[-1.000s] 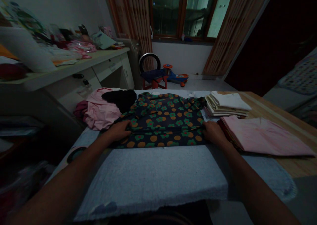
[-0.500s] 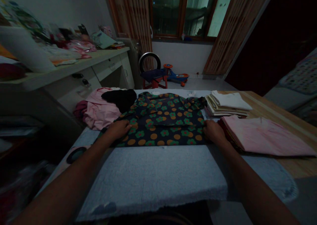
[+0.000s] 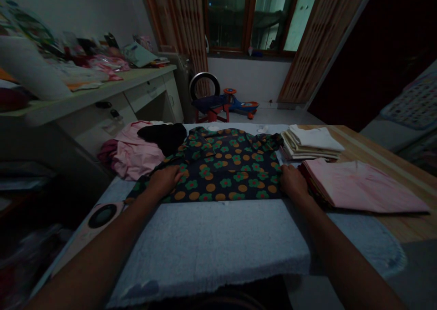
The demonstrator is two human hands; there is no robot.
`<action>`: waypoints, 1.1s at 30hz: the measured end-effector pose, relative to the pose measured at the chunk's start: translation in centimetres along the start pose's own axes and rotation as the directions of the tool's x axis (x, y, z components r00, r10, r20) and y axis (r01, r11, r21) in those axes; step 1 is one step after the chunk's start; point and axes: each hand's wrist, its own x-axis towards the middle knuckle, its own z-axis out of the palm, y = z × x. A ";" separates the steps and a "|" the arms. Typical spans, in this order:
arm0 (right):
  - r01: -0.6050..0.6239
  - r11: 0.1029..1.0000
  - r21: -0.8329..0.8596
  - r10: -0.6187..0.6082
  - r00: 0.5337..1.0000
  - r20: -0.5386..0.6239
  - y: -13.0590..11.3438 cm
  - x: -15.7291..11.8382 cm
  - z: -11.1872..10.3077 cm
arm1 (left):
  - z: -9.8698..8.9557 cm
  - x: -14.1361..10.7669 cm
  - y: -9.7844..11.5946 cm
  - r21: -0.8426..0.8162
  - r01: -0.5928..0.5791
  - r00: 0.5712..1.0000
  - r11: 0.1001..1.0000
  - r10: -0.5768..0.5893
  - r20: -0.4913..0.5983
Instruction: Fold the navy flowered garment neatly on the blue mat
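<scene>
A dark shirt [image 3: 225, 164] with green flowers and orange dots lies spread on the pale blue cloth [image 3: 218, 241] in front of me. Its neckline points away from me, and its straight hem runs along the near side. At its left edge, my left hand [image 3: 167, 180] is closed with the fingers curled on the fabric. My right hand [image 3: 292, 181] grips the opposite edge, level with the left. Both forearms reach in from the bottom corners. The fingertips are partly hidden in the dim light.
Left of the shirt lie a crumpled pink garment [image 3: 136, 153] and a black one [image 3: 167, 137]. Folded white and beige clothes [image 3: 314, 141] and a pink-topped folded pile [image 3: 362, 187] sit at the right. Beyond are a cluttered desk [image 3: 139, 84] and a stool [image 3: 211, 109].
The raised crease across the shirt between my hands has flattened. Both hands stay at the same edges; the view has shifted slightly.
</scene>
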 end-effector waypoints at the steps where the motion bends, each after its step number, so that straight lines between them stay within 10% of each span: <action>1: 0.000 1.000 0.007 0.000 1.000 -0.013 0.0 -0.2 0.1 | 0.1 -0.1 0.1 0.016 0.001 1.000 1.000 0.000 -0.010; 33: -0.066 0.998 -0.006 0.065 0.989 -0.131 0.2 -1.4 0.8 | 0.6 -0.5 0.3 0.064 0.019 0.984 0.998 -0.007 -0.177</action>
